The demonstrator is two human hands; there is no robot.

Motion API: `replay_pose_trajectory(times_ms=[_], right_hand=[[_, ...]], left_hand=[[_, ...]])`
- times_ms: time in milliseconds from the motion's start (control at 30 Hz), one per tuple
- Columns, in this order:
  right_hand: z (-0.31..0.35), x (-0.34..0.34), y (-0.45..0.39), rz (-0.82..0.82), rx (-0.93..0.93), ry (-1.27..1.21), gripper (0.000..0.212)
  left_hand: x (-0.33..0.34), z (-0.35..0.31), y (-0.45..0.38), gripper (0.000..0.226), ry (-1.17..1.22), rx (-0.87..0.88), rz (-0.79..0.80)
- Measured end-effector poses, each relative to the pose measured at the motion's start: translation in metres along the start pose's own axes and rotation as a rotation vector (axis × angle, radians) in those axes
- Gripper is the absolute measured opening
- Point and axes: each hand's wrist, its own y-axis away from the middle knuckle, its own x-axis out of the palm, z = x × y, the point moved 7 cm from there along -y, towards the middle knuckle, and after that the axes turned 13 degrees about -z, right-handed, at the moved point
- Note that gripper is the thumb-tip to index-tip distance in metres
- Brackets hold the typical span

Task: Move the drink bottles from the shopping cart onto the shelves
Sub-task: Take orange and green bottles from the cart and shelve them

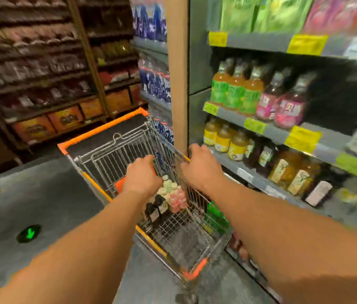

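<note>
Wire shopping cart (129, 137) on the grey floor (30, 194) holds clustered drink bottles (168, 194).

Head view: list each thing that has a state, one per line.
Shopping cart: parked beside the shelves, partly loaded.
Drink bottles: upright, clustered in the cart.
Left hand: reaching over the bottles, grip unclear.
Right hand: gripping the cart's right rim.
Shelves: stocked, with gaps.

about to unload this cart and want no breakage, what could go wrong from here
The bottles stand packed together in the cart; pulling one out could topple its neighbours. The shelves already look crowded, so sliding more in may knock front bottles off. The right hand grips the cart's rim, so it might roll.
</note>
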Motion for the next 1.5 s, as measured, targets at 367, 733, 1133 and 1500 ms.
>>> replay_pose_trajectory(times_ms=[367,733,1133,1500], right_hand=[[-0.109,-0.28,0.112,-0.256,0.226,0.133,0.04],[-0.242,-0.535,0.314,-0.555,0.482,0.367,0.037],[-0.307,-0.7,0.511,-0.87,0.829,0.559,0.05],[-0.37,-0.793,0.669,-0.944,1.089,0.686,0.052]], left_hand=[[-0.084,-0.252,0.117,0.054,0.072,0.446,0.007],[-0.099,-0.51,0.352,0.049,0.315,0.901,0.111],[-0.109,-0.684,0.564,0.05,0.496,1.274,0.3],[-0.103,-0.782,0.752,0.056,0.593,1.493,0.415]])
